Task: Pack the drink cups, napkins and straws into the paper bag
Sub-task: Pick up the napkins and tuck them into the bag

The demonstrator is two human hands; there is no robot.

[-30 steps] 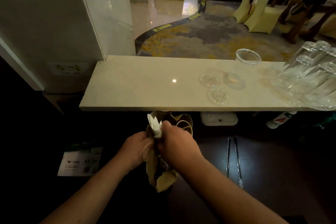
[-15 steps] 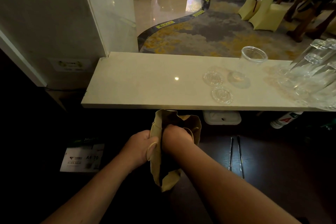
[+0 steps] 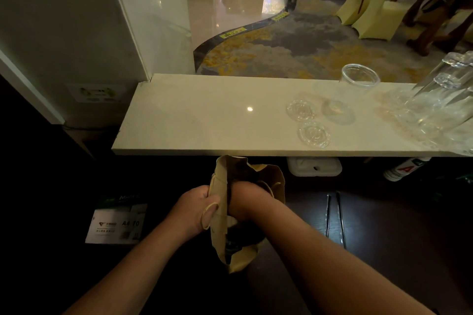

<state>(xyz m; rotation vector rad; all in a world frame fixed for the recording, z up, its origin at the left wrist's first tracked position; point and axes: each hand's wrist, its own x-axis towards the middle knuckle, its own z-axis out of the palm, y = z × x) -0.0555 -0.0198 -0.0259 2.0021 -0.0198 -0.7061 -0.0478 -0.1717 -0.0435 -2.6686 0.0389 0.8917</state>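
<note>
Changed: the napkin held at the bag mouth a second ago is gone from view; the right hand (image 3: 245,198) is now sunk inside the paper bag (image 3: 219,176), its fingers hidden, so its grip cannot be told.
Left hand (image 3: 194,210): the bag's edge is gripped.
Meaning: the napkin is judged packed; the clear cup (image 3: 353,89) and lids (image 3: 314,134) are left.
Surface: pale stone tabletop (image 3: 204,120).
Room: patterned carpet (image 3: 281,54), covered chairs (image 3: 371,7).

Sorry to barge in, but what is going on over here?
A person is packing a brown paper bag below the counter. The left hand grips the bag's rim, holding it open; the right hand reaches inside, fingers hidden. A clear plastic cup and two lids sit on the counter, two straws on the lower surface.
</note>
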